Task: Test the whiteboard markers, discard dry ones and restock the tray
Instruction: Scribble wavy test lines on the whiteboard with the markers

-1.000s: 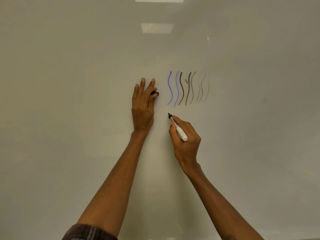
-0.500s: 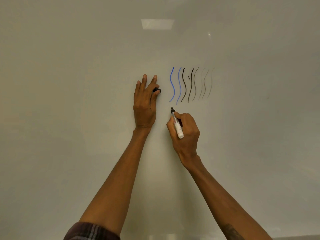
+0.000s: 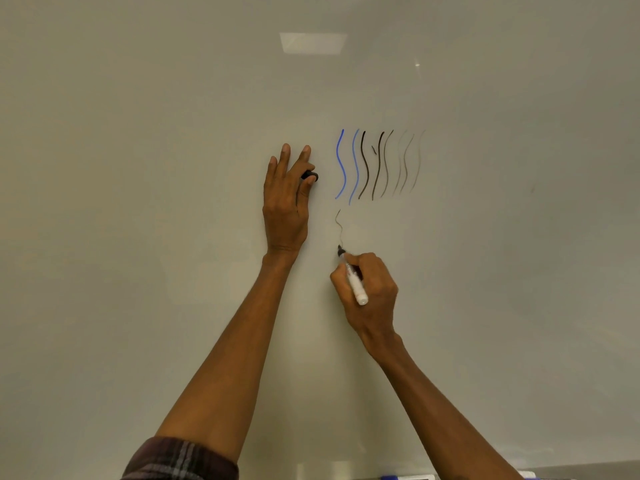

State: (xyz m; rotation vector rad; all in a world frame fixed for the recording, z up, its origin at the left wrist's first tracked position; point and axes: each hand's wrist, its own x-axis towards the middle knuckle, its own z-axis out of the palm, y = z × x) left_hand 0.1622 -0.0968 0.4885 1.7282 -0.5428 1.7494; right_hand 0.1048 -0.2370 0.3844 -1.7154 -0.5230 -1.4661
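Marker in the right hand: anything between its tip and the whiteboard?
Nothing visible does. The marker in the right hand touches the whiteboard tip-first at the foot of a faint squiggle. The left hand, pinching a black cap, rests on the board to the left, apart; the test strokes sit above.

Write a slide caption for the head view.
Right hand draws a faint line with a marker; left hand pinches a cap.

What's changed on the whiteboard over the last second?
The right hand drew the marker down the board, leaving a thin, faint wavy line below the blue strokes. Nothing was picked up or let go. The left hand still rests on the board, pinching the black cap, and the row of older strokes is unchanged.
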